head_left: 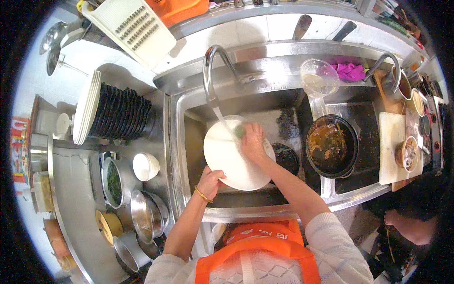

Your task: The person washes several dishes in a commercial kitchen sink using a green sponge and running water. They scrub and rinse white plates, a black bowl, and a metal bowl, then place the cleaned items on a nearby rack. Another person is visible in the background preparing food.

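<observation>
"White plate (231,158) — where is it, among so much?"

"Take the steel sink (265,213) first, the largest thing. The plate is held over its left basin (194,125)."

"And left of the sink?"

"A long row of dark dishes (120,113) stands on edge on the counter (163,125), with white plates (84,109) lined up at its left end."

"Anything a bit smaller than the plate?"

"A black pan (351,152) to its right, over the right basin (369,116), something brown inside. Next, the curved faucet (207,78) on the far side, water running onto the plate's far part."

"Smaller again?"

"A white bowl (144,166) on the counter, nearer than the dark dishes. Then a purple cloth (349,72) by the sink's far right edge."

"What about the hands?"

"The left hand (210,182) grips the plate's near left rim, thumb on top. The right hand (254,143) holds a green scrubber (240,131) against the plate's far right part — and a thin yellow bracelet (204,195) circles the left wrist."
</observation>
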Motion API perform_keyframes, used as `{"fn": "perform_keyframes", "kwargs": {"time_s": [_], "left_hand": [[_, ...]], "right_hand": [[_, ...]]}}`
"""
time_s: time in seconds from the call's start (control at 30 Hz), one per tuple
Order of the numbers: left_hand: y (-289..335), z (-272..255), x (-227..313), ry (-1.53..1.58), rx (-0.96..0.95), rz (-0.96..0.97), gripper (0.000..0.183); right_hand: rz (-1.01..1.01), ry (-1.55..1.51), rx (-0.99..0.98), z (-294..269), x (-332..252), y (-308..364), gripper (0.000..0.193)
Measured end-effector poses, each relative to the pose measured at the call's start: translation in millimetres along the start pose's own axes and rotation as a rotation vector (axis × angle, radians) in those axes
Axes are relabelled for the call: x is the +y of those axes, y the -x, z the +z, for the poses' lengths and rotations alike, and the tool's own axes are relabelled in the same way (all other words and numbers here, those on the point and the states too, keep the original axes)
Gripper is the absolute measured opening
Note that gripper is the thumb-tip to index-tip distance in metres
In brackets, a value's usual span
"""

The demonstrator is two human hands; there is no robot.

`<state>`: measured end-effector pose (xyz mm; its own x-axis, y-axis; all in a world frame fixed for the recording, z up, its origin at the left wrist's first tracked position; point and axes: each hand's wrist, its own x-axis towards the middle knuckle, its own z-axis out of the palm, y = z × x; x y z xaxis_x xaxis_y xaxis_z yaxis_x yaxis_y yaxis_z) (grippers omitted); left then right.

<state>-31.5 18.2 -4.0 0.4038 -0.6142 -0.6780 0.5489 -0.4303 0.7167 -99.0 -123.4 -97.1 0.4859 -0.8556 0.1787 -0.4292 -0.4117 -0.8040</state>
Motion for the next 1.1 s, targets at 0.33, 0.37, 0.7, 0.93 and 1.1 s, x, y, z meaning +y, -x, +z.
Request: {"fn": "perform_keyframes", "kwargs": {"time_s": [0.33,0.37,0.7,0.93,1.1], "left_hand": [[-7,4,-4,-0.066,-0.027,0.001,0.038],[-4,3,-4,-0.086,0.028,0.001,0.038],[-19,-1,6,-0.121,-0.2,-0.203,0.039],[21,6,-20,-0.303,-0.157,0.055,0.046],[-19,-12,26,-0.023,-0.077,-0.342,0.038]], "right_hand": [[-0.032,-0.067,-0.036,15,-6,14,0.036],[-0.002,-0.016,0.039,11,4,8,0.037],[-0.232,-0.611,-0.062,23,-35,34,0.037],[0.027,-0.416,-0.136,16,29,-30,0.022],[-0.405,-0.249,-0.117,30,-18,-17,0.012]]}}
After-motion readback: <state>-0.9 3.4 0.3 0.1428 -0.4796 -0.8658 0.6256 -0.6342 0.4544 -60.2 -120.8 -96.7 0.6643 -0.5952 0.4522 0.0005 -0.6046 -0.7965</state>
